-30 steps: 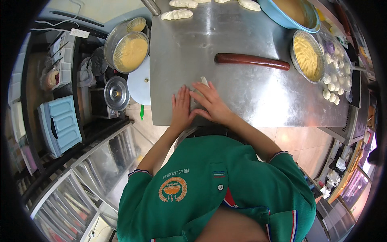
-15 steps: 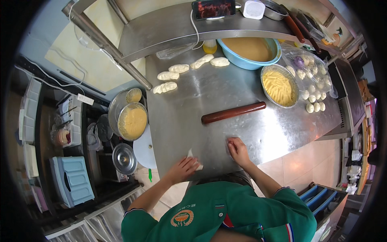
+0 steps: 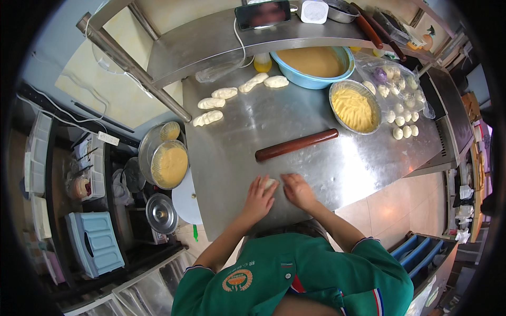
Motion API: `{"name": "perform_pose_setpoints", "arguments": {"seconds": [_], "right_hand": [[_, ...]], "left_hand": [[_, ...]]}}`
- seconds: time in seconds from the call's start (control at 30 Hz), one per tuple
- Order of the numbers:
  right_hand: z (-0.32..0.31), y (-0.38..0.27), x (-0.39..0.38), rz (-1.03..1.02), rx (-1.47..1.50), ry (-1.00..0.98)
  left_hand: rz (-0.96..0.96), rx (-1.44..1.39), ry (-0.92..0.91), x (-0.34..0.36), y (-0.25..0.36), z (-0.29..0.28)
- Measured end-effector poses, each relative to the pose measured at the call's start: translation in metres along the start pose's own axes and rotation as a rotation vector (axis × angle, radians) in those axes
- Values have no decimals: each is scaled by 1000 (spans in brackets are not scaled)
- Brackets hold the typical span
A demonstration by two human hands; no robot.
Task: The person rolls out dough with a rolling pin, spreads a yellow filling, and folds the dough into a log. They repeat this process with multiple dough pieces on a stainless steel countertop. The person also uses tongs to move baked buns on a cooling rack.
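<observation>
On the steel worktop [image 3: 221, 158], a small pale dough piece [image 3: 271, 184] lies between my two hands. My left hand [image 3: 258, 197] rests at the dough's left side, fingers spread and partly over it. Just right of the dough, my right hand [image 3: 298, 190] has its fingers curled together; whatever may be under them is hidden. Beyond both hands lies a reddish-brown rolling pin [image 3: 296, 145]. Several shaped white dough pieces [image 3: 208, 118] form a curved row at the back left. A bowl of yellow filling [image 3: 353, 109] stands to the right.
A blue basin of tan batter [image 3: 310, 63] is at the back, under a steel shelf [image 3: 195, 55] holding a phone [image 3: 262, 16]. Dough balls and a plastic bag [image 3: 406, 130] sit at right. Bowls of yellow mixture [image 3: 168, 164] stand beyond the left edge.
The view has tilted toward the back shelf. Since half a second ago, my left hand and the dough moved up and rightward, and my right hand moved left, closer to the dough.
</observation>
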State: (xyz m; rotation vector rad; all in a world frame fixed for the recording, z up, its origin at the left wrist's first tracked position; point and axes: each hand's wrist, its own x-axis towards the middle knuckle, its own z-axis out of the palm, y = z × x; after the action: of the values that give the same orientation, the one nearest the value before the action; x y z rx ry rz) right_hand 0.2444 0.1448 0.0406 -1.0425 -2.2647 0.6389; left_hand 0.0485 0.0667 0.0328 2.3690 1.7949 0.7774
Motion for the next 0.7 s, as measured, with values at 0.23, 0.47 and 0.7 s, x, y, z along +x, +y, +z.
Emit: {"name": "perform_pose_setpoints", "arguments": {"seconds": [0.23, 0.47, 0.7], "right_hand": [[21, 5, 10, 14, -13, -27], [25, 30, 9, 670, 868, -248], [28, 31, 15, 813, 866, -265]], "left_hand": [[-431, -150, 69, -12, -18, 11], [-801, -574, 179, -24, -29, 25], [-1193, -1050, 72, -20, -34, 21]]}}
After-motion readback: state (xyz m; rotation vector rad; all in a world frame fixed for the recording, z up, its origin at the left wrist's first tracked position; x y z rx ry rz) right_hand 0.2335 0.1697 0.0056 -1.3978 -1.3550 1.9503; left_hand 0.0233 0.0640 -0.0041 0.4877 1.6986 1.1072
